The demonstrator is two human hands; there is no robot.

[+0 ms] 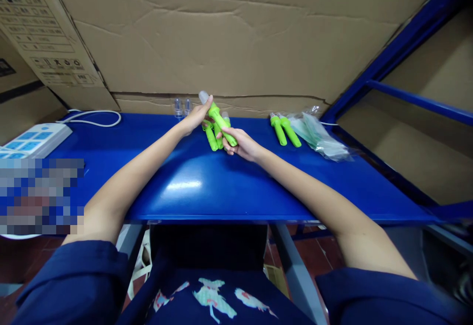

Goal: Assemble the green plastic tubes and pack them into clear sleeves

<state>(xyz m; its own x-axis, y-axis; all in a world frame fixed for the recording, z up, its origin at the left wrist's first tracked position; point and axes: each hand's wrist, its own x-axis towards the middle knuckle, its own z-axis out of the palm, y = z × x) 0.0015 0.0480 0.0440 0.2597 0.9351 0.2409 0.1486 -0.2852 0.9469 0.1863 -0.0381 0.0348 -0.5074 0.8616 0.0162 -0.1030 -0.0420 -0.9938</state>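
Tool (pixel 222 124) in hands (pixel 244 144), bag (pixel 325 140) right

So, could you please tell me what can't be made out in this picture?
In the head view:
Middle cluster of green tools: partly hidden behind the held green tool and right hand; exact count unclear.
Power strip: left end cut off by the picture's edge.
Carton print: small lines too small and blurred to read.
Lower left: covered by pixelation.

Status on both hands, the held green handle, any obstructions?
Left hand gripping upper end by clear cap, right hand lower end. Green handle tilted. Other handles close by, partly hidden; no blockage seen.
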